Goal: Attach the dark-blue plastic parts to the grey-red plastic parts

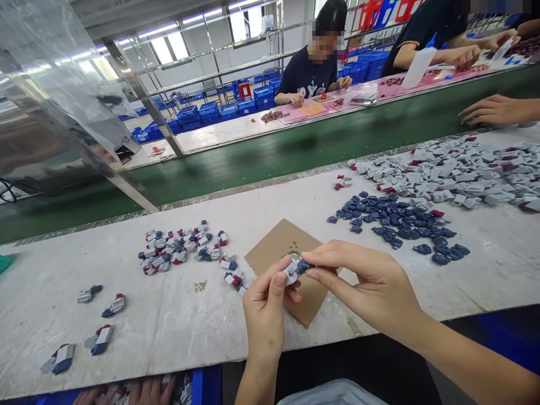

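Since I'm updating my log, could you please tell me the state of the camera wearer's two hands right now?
Left hand: closed, holding a light grey piece.
Right hand: closed, pinching a dark blue piece against the grey one.

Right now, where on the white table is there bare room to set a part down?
Free: the white table between the mixed pile and blue pieces, behind the cardboard; also nearer, between four loose parts and the left hand. Crowded: far right, under the grey heap.

Factory assembly workshop: long flat green belt (253,161) between white worktops (164,320); heap of small grey-white angular parts (468,177); blue plastic crates (264,97); people in dark short-sleeved tops (304,73) working across belt.
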The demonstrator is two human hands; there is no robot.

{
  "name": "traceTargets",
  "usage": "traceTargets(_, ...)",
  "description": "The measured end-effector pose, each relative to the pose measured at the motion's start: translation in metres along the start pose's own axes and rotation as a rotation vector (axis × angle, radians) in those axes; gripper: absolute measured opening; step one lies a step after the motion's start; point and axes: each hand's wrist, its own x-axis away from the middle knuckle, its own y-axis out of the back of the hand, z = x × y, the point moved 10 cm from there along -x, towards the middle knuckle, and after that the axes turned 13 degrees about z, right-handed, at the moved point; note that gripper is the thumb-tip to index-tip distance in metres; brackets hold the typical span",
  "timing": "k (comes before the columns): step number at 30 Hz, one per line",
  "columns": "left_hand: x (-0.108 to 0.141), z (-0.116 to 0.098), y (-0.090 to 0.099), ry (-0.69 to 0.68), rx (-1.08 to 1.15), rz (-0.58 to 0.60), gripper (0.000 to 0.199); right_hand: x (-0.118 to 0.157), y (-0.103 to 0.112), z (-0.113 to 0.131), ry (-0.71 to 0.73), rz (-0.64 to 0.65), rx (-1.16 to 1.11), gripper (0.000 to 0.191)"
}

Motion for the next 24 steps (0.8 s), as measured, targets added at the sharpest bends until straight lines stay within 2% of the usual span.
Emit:
traceTargets(7, 0.006, -0.014, -0.002, -0.018, -0.153, -0.103, 0.033, 0.000, -0.001, 0.005, 0.033, -0.001, 0.034, 0.021)
traceTargets(13, 0.011, -0.034, -0.007, -0.224, -0.443, -0.190, 0.044, 0.001, 0.001, 0.007, 0.021, -0.027, 0.053, 0.020)
traceTargets(15, 0.009, -0.036, -0.009, -0.237, -0.455, -0.185, 0.045, 0.002, 0.003, 0.006, 0.011, -0.034, 0.042, 0.019)
traceTargets(18, -0.001, -0.021, -0.016, -0.102, -0.282, -0.038, 0.038, 0.006, 0.011, 0.005, 0.005, -0.076, 0.021, 0.022)
traceTargets(21, -0.006, 0.003, -0.029, 0.111, 0.078, 0.120, 0.031, 0.018, 0.034, 0.002, -0.043, -0.264, 0.032, 0.026)
traceTargets(23, -0.005, 0.012, -0.034, 0.185, 0.237, 0.134, 0.032, 0.027, 0.045, 0.000, -0.085, -0.351, 0.048, 0.026)
traceTargets(24, -0.006, 0.013, -0.034, 0.198, 0.272, 0.115, 0.036, 0.029, 0.046, 0.000, -0.097, -0.341, 0.053, 0.026)
